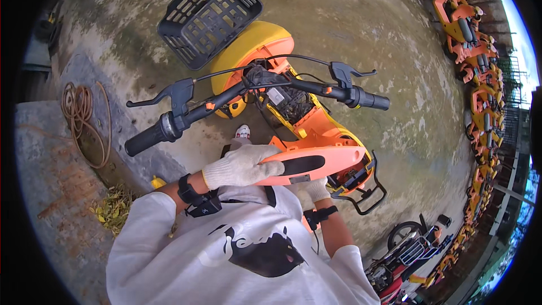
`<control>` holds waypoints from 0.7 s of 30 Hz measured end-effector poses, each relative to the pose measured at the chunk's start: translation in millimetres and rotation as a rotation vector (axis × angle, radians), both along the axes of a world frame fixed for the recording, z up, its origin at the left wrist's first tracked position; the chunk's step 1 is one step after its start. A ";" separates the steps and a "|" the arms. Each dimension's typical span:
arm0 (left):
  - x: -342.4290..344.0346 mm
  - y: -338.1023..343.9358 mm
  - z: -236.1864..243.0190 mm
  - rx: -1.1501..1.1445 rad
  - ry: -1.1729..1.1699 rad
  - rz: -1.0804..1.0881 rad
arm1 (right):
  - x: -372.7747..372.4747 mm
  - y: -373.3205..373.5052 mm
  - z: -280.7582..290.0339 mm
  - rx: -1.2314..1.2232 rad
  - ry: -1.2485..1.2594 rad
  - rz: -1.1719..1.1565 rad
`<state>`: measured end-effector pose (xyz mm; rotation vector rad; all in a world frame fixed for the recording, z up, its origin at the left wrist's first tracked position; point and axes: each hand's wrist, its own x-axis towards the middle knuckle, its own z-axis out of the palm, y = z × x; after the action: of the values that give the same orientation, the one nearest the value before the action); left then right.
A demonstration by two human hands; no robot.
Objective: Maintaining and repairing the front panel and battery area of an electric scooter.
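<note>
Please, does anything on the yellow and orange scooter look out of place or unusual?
Yes: the orange panel in the left hand looks detached, and dark wiring lies exposed in the open scooter body.

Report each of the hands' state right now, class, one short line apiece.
Left hand: gloved, closed on the end of the orange panel.
Right hand: gloved, partly behind the panel; its grip cannot be told.

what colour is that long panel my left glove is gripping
The panel is salmon-orange with a black elongated patch, seen best in the head view.
</note>
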<state>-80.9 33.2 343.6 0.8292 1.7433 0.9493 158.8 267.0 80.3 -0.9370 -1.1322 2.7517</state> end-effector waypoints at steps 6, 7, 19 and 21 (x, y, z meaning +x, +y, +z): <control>18.6 6.8 27.4 0.041 -0.076 0.188 | -94.6 -39.7 100.5 -0.681 0.075 0.235; 19.7 14.0 32.9 0.137 -0.084 0.266 | -98.4 -41.4 111.1 -0.277 0.162 0.207; 22.6 40.9 68.6 -0.005 -0.285 0.420 | -138.9 -86.9 104.0 0.451 0.447 -0.036; 19.0 38.6 70.8 -0.068 -0.269 0.416 | -200.6 -100.5 101.2 0.584 0.457 -0.118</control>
<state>-61.8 71.7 414.4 0.2778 1.7279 1.2050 -41.8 166.5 181.4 -0.2761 -1.5688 2.1580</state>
